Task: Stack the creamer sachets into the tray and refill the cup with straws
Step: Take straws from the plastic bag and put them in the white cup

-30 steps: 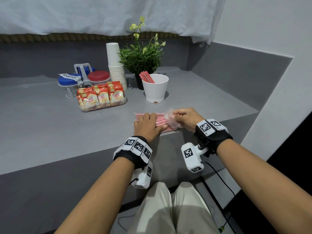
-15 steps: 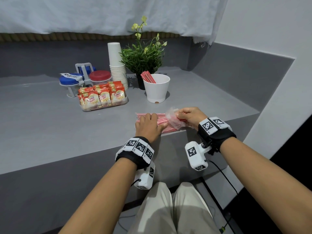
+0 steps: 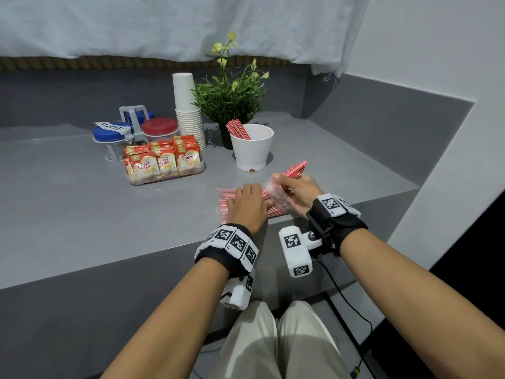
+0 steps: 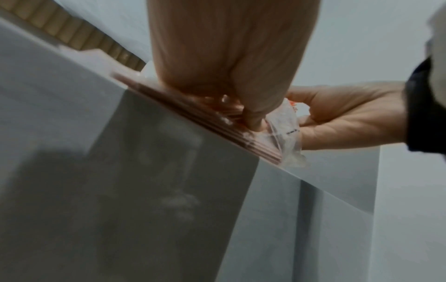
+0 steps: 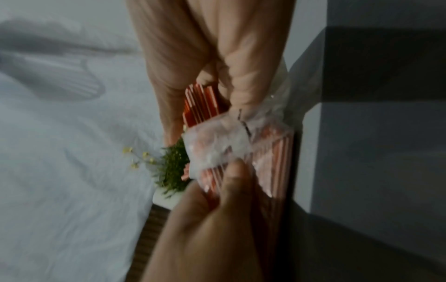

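A clear plastic pack of red-and-white straws (image 3: 226, 199) lies at the table's front edge. My left hand (image 3: 247, 203) lies flat on top of it and presses it down, the thumb (image 4: 253, 118) at the pack's open end. My right hand (image 3: 296, 191) grips a bunch of straws (image 3: 295, 168) drawn out of the bag's mouth (image 5: 217, 145) and tilted up to the right. Just behind stands the white cup (image 3: 252, 153) with a few straws (image 3: 237, 129) leaning in it. The clear tray (image 3: 166, 178) at left holds upright creamer sachets (image 3: 164, 161).
A stack of paper cups (image 3: 188, 116) and a potted plant (image 3: 229, 97) stand behind the white cup. Lidded jars (image 3: 159, 128) in a rack sit at the back left. A grey wall (image 3: 382, 127) borders the table on the right.
My right hand has pulled a bunch of straws out of the bag and raised it, tilted up to the right. The left hand stays pressed on the pack.
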A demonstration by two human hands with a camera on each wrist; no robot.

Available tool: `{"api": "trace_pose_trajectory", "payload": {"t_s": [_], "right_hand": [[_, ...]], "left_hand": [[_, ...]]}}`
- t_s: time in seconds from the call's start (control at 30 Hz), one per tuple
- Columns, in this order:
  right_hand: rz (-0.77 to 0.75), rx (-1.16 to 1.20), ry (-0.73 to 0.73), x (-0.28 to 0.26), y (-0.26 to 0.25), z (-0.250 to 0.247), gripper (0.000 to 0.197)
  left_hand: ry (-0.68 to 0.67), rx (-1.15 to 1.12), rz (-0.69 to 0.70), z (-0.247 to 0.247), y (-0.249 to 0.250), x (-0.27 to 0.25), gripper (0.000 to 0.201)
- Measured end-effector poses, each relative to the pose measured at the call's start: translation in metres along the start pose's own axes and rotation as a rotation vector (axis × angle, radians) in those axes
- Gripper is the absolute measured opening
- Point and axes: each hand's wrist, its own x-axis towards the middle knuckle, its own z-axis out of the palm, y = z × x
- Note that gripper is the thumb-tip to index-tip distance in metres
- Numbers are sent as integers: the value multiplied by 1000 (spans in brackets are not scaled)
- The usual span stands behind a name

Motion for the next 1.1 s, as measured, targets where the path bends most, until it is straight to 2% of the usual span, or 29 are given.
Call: {"api": "trace_pose_trajectory", "payload": {"t_s": [0.07, 0.13, 0.2, 0.27, 0.37, 0.47, 0.53, 0.63, 0.8, 1.0, 1.1], "right_hand": [[23, -56, 17, 5, 0, 1, 22], [-49, -83, 70, 11, -4, 3, 23], [-139, -36, 156, 15, -10, 3, 18], [-168, 70, 183, 17, -12, 1, 12], [-48, 146, 100, 17, -5, 5, 13], [28, 19, 62, 17, 0, 11, 29], [-42, 24, 97, 20, -4, 14, 30], [-240, 89, 200, 27, -20, 12, 22], [-508, -39, 377, 33, -37, 8, 24], [-538, -90, 450, 36, -26, 25, 31], [-567, -126, 425, 33, -33, 36, 30]], "left_hand": [[8, -4, 1, 1, -3, 2, 30], [9, -24, 3, 1, -5, 3, 28], [15, -41, 3, 2, -6, 5, 26], [17, -50, -2, 3, -6, 6, 26], [8, -45, -9, 4, -6, 7, 28], [-5, -17, 2, 4, -7, 5, 29], [-17, -8, 17, 2, -9, 3, 32], [-49, 23, 29, 0, -13, 1, 43], [-120, 64, 44, 0, -12, 2, 55], [-123, 103, 51, 3, -10, -1, 55], [-79, -17, 53, 3, -10, -1, 60]]}}
